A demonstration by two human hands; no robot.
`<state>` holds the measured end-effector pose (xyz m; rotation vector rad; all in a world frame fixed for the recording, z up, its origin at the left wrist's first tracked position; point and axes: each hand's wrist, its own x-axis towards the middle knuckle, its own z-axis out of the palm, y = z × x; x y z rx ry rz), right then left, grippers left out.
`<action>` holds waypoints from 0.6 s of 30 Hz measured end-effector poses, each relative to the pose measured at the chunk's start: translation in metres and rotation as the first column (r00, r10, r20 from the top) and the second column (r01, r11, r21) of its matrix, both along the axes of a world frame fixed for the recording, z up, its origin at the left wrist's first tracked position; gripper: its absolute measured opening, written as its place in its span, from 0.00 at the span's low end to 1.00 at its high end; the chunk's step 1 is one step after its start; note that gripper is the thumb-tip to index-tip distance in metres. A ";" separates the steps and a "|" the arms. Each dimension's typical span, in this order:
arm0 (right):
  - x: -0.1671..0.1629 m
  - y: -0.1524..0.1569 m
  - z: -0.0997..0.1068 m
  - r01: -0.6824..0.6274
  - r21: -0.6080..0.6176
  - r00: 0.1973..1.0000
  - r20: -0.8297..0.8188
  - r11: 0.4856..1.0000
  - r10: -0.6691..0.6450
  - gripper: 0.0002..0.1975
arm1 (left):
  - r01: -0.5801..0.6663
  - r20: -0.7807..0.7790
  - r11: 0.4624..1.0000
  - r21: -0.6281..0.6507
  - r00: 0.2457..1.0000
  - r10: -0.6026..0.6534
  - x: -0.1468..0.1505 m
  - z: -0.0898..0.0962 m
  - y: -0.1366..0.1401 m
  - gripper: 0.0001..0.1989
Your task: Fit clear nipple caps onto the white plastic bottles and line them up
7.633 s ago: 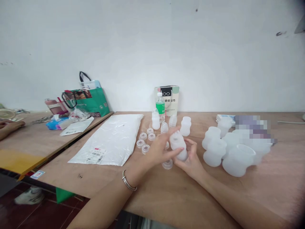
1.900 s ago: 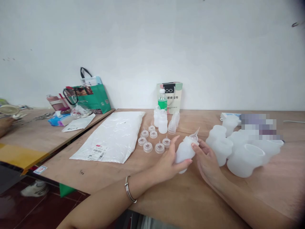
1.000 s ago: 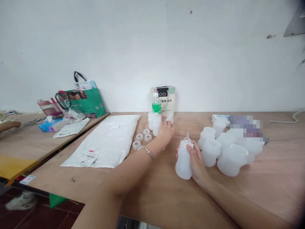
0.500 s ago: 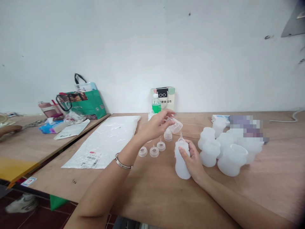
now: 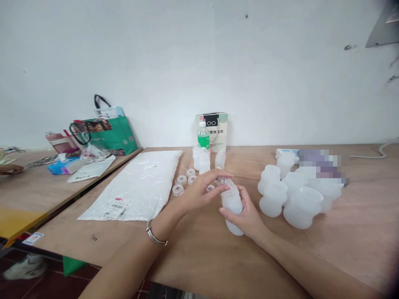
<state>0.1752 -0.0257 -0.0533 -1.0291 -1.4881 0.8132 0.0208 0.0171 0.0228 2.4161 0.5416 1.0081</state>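
Note:
My right hand (image 5: pixel 249 212) is wrapped round a frosted feeding bottle (image 5: pixel 232 203), which leans a little to the left over the table. Over its top sits a clear domed cap (image 5: pixel 225 182), gripped by the fingers of my left hand (image 5: pixel 204 189). The teat under the cap is hard to make out. Several clear collars with pointed teats (image 5: pixel 182 179) lie left of the bottle, partly hidden by my left hand. Behind them stand frosted bottles with clear caps (image 5: pixel 204 161). On the right, several frosted bottles without tops (image 5: pixel 303 209) stand in a group.
A white plastic mailer (image 5: pixel 134 182) lies on the wooden table (image 5: pixel 193 249). A green-labelled drink bottle (image 5: pixel 203 140) and a paper bag (image 5: pixel 220 139) stand by the wall. On the left table are a green bag (image 5: pixel 118 139), a tissue pack (image 5: pixel 64 165) and another person's hand (image 5: pixel 11 169).
My left hand has brought the clear cap down and right onto the bottle, covering the teat that showed before. My right hand still holds the bottle, now tilted more.

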 end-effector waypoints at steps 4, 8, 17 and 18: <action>-0.003 -0.001 0.000 0.055 0.008 0.994 0.092 0.998 -0.055 0.27 | -0.029 0.080 0.992 0.121 0.997 0.020 0.005 -0.011 -0.001 0.14; -0.005 -0.002 -0.003 0.025 0.017 0.995 0.099 1.000 -0.027 0.29 | -0.048 0.048 0.958 0.283 0.998 0.035 0.006 -0.017 -0.005 0.16; -0.008 -0.002 0.000 0.029 0.037 0.997 0.064 0.999 -0.031 0.27 | -0.105 0.089 0.803 0.587 0.994 0.065 0.004 -0.031 -0.003 0.20; -0.008 -0.002 0.001 0.035 0.046 0.998 0.053 0.998 -0.037 0.26 | -0.125 0.108 0.804 0.581 0.991 0.076 0.006 -0.031 -0.003 0.19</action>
